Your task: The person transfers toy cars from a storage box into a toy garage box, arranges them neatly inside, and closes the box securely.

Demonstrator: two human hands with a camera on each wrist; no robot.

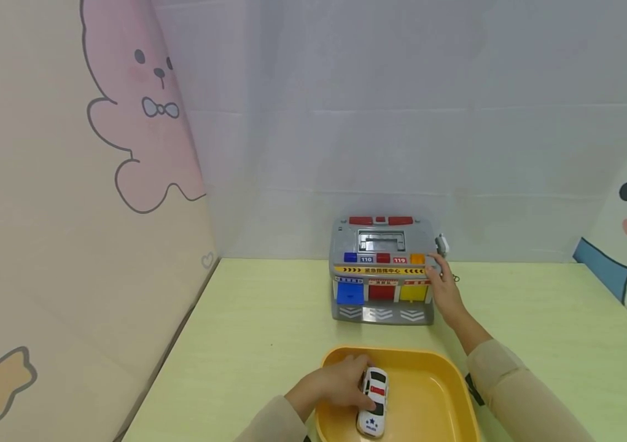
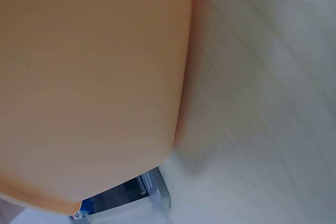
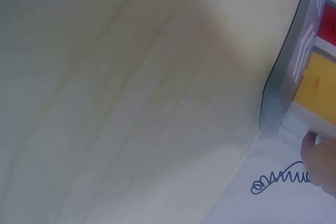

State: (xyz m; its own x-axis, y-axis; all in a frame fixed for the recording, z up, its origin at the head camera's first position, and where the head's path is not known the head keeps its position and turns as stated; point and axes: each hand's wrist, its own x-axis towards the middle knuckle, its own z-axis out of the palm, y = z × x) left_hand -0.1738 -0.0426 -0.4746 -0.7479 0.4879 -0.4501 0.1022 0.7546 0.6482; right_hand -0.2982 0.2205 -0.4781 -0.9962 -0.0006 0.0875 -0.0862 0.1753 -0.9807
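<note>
Inside the yellow tray [image 1: 429, 417], my left hand [image 1: 343, 380] grips a white toy police car [image 1: 374, 414] with a red light bar, fingers on its far end and thumb across it. My right hand [image 1: 447, 294] holds the right end of a grey toy emergency station [image 1: 382, 313], thumb and fingers around its roof corner. The station's blue door [image 1: 350, 293] sticks out further than its red door [image 1: 381, 292] and yellow door [image 1: 413, 293]. In the left wrist view the tray's wall [image 2: 94, 87] hides my hand and the car.
A coiled cord [image 3: 281, 178] hangs at the station's right side, and a small white-grey piece [image 1: 443, 244] stands out near the roof. The pale green table [image 1: 258, 331] meets a grey backdrop [image 1: 401, 153] behind the station. A printed panel [image 1: 70, 245] borders the left.
</note>
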